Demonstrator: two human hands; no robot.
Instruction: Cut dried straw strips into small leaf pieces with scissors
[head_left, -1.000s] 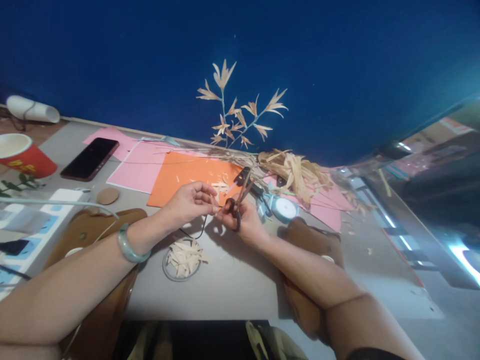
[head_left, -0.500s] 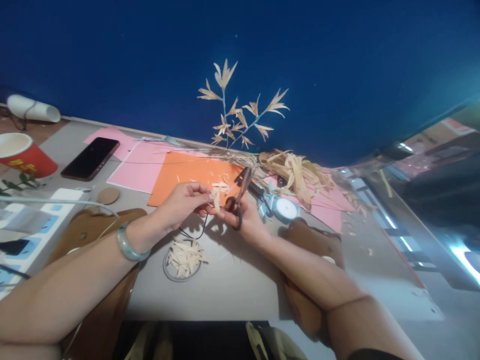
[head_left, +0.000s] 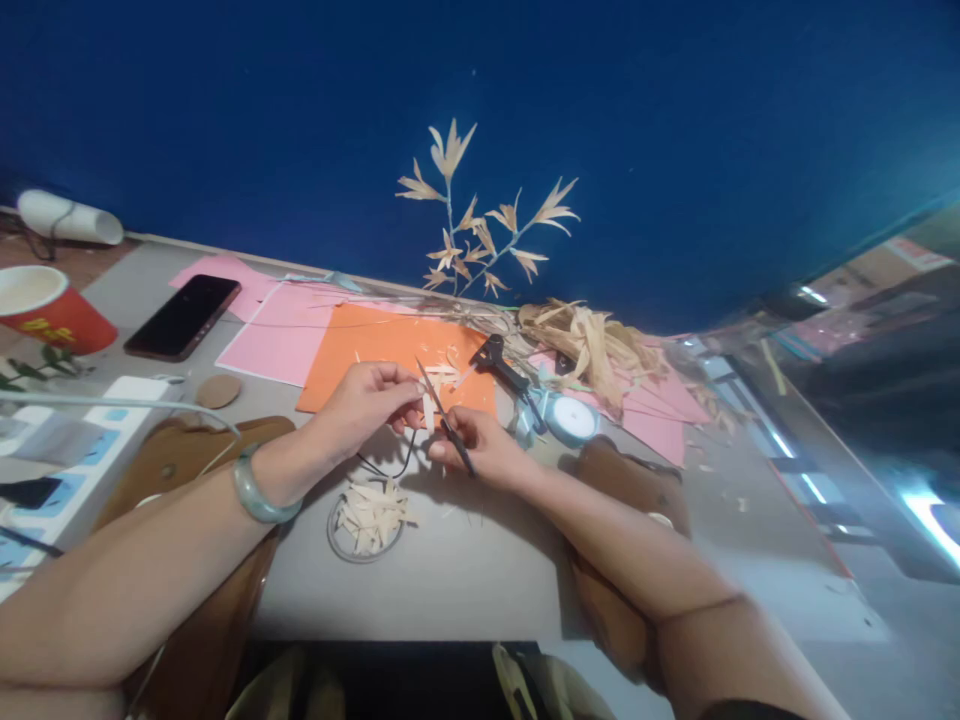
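Note:
My left hand (head_left: 371, 398), with a pale green bangle (head_left: 251, 487) on its wrist, pinches a small pale straw strip (head_left: 428, 408) over the grey table. My right hand (head_left: 480, 450) grips a pair of dark scissors (head_left: 444, 422), whose thin blades slant up-left right beside the strip. Below the hands sits a small round dish (head_left: 366, 518) holding several cut straw pieces. A thin dark wire (head_left: 394, 466) loops on the table under my left hand.
Orange paper (head_left: 375, 350) and pink sheets (head_left: 277, 335) lie behind the hands, with a heap of dried husks (head_left: 592, 345), black pliers (head_left: 504, 365), a white tape roll (head_left: 571, 418) and a straw-leaf sprig (head_left: 480, 235) against the blue wall. A phone (head_left: 183, 316) and red cup (head_left: 45, 310) stand left.
The scissors swung from pointing up-right to slanting up-left at the strip. My right hand turned and dropped slightly. The black pliers behind it came into view.

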